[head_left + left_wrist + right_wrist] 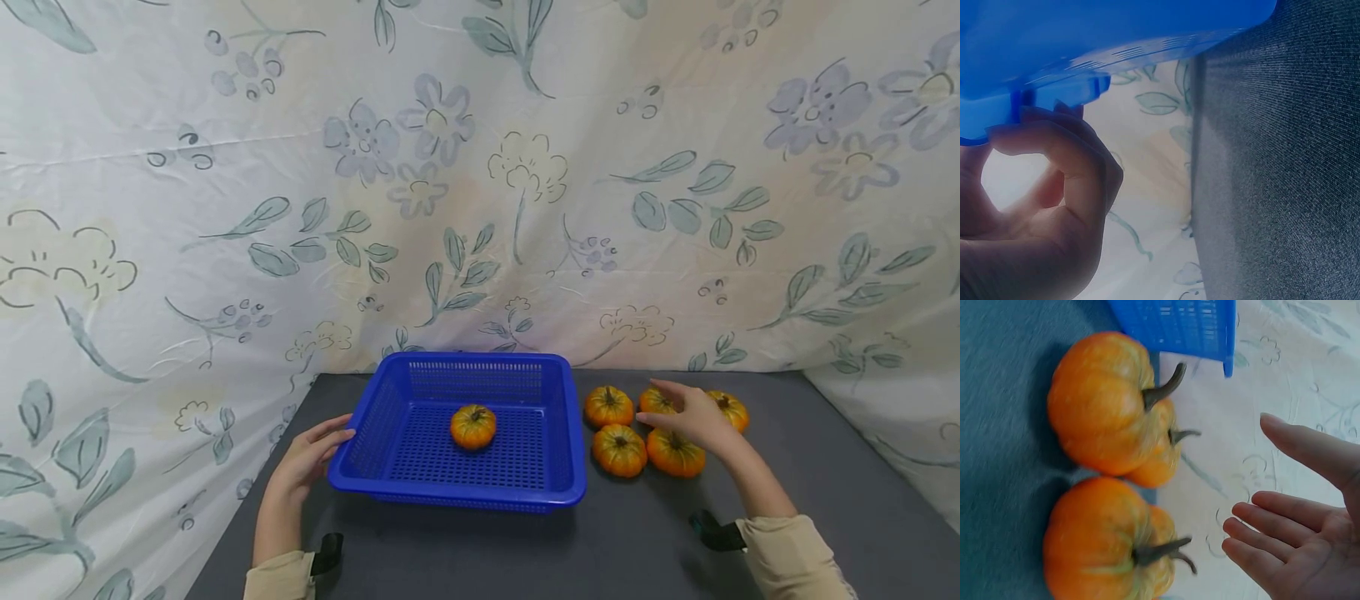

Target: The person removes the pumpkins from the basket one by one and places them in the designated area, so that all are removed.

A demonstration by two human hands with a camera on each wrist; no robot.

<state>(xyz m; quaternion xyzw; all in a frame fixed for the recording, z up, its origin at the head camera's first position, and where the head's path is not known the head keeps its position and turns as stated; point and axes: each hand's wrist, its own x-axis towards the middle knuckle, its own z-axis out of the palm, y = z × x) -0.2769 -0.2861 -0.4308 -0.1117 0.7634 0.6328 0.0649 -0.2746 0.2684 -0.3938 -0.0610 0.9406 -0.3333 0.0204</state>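
A blue plastic basket [487, 495] with perforated walls sits on the dark table, and one small orange pumpkin [473, 427] lies inside it. My left hand [306, 457] is at the basket's left side, fingers and thumb pinching its rim [1088, 90]. To the right of the basket, several more pumpkins [619, 451] stand in a close group, stems up. Over this group hovers my right hand [693, 417], thumb and fingers spread apart and holding nothing. In the right wrist view its fingers [1272, 534] extend above the stems, apart from the pumpkins [1100, 403].
A white cloth [480, 250] printed with flowers and leaves hangs behind the table and at its sides. The dark grey tabletop [465, 558] extends in front of the basket. A dark band [716, 532] shows at the right sleeve.
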